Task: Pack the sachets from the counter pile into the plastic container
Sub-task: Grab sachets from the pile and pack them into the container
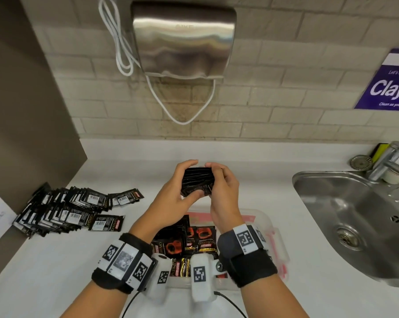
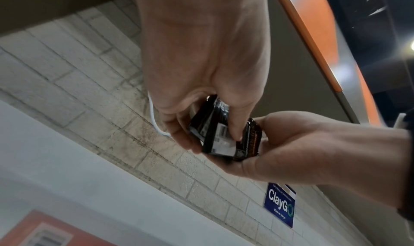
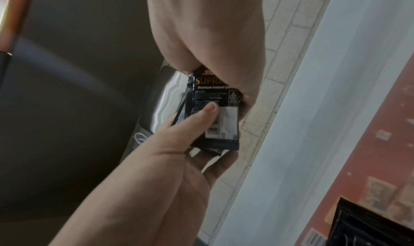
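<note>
Both hands are up over the tabletop (image 1: 217, 152), and between them sits a bundle of sachets (image 1: 197, 181), a black stack held edge-on above the far side of the plastic container (image 1: 266, 222). The left hand (image 1: 178, 191) has its grip curled round the bundle, thumb pressed on the front face; the right hand (image 1: 221, 187) pinches the opposite side, fingers wrapped over the top. The container already holds a layer of sachets (red and black faces showing), and the counter pile (image 1: 65, 210) lies well apart to the left, still large. It looks like squaring-up before the drop. The danger, I'd judge: these foil packs are slick, so a loosened grip on either side could let the middle ones fan out and spill across the tabletop, or slide toward the sink (image 1: 354, 216) to the right.
</note>
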{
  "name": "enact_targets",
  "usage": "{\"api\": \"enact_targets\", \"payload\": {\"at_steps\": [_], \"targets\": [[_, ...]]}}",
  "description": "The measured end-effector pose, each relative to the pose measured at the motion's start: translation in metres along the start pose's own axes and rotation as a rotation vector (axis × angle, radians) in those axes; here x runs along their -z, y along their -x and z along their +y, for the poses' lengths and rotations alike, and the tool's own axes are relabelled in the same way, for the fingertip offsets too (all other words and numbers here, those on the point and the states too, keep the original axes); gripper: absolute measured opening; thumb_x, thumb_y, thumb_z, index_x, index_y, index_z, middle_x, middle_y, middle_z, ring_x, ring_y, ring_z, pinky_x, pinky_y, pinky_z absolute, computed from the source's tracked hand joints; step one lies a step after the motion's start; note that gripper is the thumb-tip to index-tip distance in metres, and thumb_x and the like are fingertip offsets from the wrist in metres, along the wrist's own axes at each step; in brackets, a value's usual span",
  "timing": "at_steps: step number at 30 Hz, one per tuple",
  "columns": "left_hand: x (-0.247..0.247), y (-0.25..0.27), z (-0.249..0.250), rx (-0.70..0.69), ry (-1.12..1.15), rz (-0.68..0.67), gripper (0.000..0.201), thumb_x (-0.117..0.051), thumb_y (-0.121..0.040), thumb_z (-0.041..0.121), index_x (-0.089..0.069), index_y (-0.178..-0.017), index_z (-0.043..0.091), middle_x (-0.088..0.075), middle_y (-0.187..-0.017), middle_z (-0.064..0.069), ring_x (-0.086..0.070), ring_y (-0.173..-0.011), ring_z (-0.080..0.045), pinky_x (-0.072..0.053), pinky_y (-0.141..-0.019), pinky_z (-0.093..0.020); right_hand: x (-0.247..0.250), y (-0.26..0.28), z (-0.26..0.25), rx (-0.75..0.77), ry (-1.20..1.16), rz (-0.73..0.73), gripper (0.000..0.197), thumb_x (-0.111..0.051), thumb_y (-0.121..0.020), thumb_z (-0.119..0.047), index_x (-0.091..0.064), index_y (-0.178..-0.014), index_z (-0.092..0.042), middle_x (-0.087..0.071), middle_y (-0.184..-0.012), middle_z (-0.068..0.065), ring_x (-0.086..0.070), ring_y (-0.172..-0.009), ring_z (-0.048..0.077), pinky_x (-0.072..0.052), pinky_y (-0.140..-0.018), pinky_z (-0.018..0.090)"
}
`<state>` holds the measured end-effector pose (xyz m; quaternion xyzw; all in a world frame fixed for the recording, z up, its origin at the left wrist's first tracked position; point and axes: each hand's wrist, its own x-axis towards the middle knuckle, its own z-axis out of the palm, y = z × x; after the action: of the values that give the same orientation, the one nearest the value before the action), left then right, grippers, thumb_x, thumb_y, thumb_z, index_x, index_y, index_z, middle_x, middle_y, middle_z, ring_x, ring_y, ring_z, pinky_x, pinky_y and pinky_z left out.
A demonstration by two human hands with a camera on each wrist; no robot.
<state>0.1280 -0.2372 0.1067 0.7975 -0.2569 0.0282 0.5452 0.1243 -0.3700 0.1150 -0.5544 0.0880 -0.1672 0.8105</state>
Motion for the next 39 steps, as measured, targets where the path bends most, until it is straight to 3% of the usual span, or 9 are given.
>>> {"api": "enact_targets", "payload": {"at_steps": [5,8,11,15,20,23,27,33,39], "targets": [[0.011,0.004,-0.008,0.071,0.013,0.001,0.044,-0.073,-0.091,0.019,-0.048,-0.122,0.036,-0.065,-0.107,0.022,-0.062,-0.104,-0.002,-0.045,-0.083,-0.010,0.002,0.005,0.004,-0.042,0.150,-0.116,0.030,-0.047,-0.104,-0.038,-0.067,-0.094,-0.019,-0.068,-0.083,-0.010,-0.066,-0.079,0.001,-0.050,-0.067,0.018],[0.020,0.011,-0.010,0.109,0.017,0.015,0.041,-0.074,-0.090,0.017,-0.051,-0.118,0.036,-0.065,-0.106,0.020,-0.062,-0.102,-0.002,-0.046,-0.082,-0.011,0.006,0.010,0.004,-0.136,0.224,-0.259,0.043,-0.050,-0.091,-0.059,-0.062,-0.108,-0.021,-0.066,-0.100,-0.006,-0.064,-0.094,0.005,-0.049,-0.081,0.024],[0.029,0.022,-0.015,0.172,-0.007,0.017,0.041,-0.076,-0.086,0.017,-0.053,-0.114,0.038,-0.066,-0.105,0.018,-0.064,-0.098,-0.005,-0.051,-0.083,-0.023,0.013,0.017,0.002,-0.227,0.317,-0.480,0.047,-0.055,-0.076,-0.042,-0.053,-0.117,-0.019,-0.061,-0.110,-0.002,-0.059,-0.101,0.010,-0.045,-0.086,0.030],[0.037,0.042,-0.025,0.244,-0.051,-0.060,0.040,-0.079,-0.083,0.021,-0.056,-0.111,0.037,-0.066,-0.103,0.018,-0.065,-0.094,-0.008,-0.054,-0.081,-0.031,0.022,0.024,0.005,-0.281,0.517,-0.625,0.028,-0.055,-0.091,-0.012,-0.054,-0.117,-0.020,-0.062,-0.115,0.007,-0.063,-0.104,0.019,-0.053,-0.091,0.043],[0.042,0.064,-0.031,0.313,-0.083,-0.189,0.044,-0.082,-0.075,0.030,-0.055,-0.110,0.036,-0.070,-0.096,0.005,-0.068,-0.088,-0.021,-0.054,-0.081,-0.042,0.036,0.022,0.011,-0.365,0.685,-0.815,0.034,-0.069,-0.088,-0.008,-0.058,-0.116,-0.024,-0.062,-0.109,0.020,-0.062,-0.087,0.026,-0.053,-0.090,0.054],[0.043,0.073,-0.034,0.326,-0.178,-0.261,0.046,-0.083,-0.074,0.025,-0.053,-0.107,0.038,-0.071,-0.093,0.007,-0.068,-0.082,-0.015,-0.055,-0.077,-0.038,0.037,0.025,0.016,-0.373,0.759,-0.908,0.040,-0.075,-0.083,-0.006,-0.057,-0.114,-0.025,-0.061,-0.111,0.010,-0.059,-0.081,0.018,-0.055,-0.085,0.047],[0.039,0.079,-0.036,0.298,-0.307,-0.352,0.046,-0.081,-0.072,0.021,-0.049,-0.100,0.037,-0.065,-0.095,0.013,-0.063,-0.086,-0.007,-0.054,-0.072,-0.029,0.034,0.030,0.024,-0.388,0.833,-0.956,0.047,-0.080,-0.077,-0.003,-0.058,-0.110,-0.026,-0.059,-0.102,0.003,-0.057,-0.069,0.001,-0.048,-0.062,0.019],[0.027,0.079,-0.039,0.248,-0.702,-0.463,0.045,-0.078,-0.073,0.030,-0.045,-0.103,0.030,-0.057,-0.095,0.016,-0.053,-0.090,-0.011,-0.036,-0.088,-0.034,0.034,0.028,0.031,-0.511,0.828,-0.941,0.041,-0.081,-0.075,0.005,-0.063,-0.106,-0.016,-0.058,-0.102,0.007,-0.060,-0.083,0.015,-0.055,-0.081,0.032],[0.018,0.081,-0.043,0.202,-0.930,-0.510,0.045,-0.078,-0.075,0.035,-0.041,-0.100,0.033,-0.053,-0.097,0.014,-0.039,-0.095,-0.011,-0.025,-0.080,-0.033,0.039,0.021,0.036,-0.571,0.782,-0.772,0.031,-0.079,-0.075,0.010,-0.062,-0.093,-0.009,-0.059,-0.085,0.009,-0.070,-0.075,0.020,-0.062,-0.079,0.037]]}}
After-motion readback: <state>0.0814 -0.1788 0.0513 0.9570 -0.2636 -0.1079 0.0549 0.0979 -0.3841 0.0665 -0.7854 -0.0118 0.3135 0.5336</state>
